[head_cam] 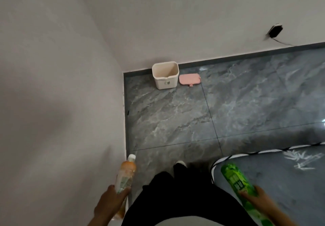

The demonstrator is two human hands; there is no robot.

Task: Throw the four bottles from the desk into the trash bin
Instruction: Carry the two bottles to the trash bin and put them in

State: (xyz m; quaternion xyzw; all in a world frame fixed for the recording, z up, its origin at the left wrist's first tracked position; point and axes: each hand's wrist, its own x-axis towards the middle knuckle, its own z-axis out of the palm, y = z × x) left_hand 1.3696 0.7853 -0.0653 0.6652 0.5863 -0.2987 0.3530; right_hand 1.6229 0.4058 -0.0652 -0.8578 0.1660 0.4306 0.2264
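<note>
An orange-drink bottle [125, 171] with a white cap is gripped low down by my left hand [110, 203] at the bottom left, its cap pointing forward. My right hand [260, 201] at the bottom right holds a green-labelled bottle [237, 181], which also points forward. The white trash bin [165, 74] stands open and upright on the floor ahead, in the corner against the far wall. The bin looks empty inside. The desk is out of view.
A pink lid [190, 79] lies flat on the floor just right of the bin. A white wall [52, 85] runs along my left. A grey rug with a white edge [281, 169] covers the floor at the lower right. My dark-trousered legs [175, 190] are below. A black wall socket [275, 30] has a cable.
</note>
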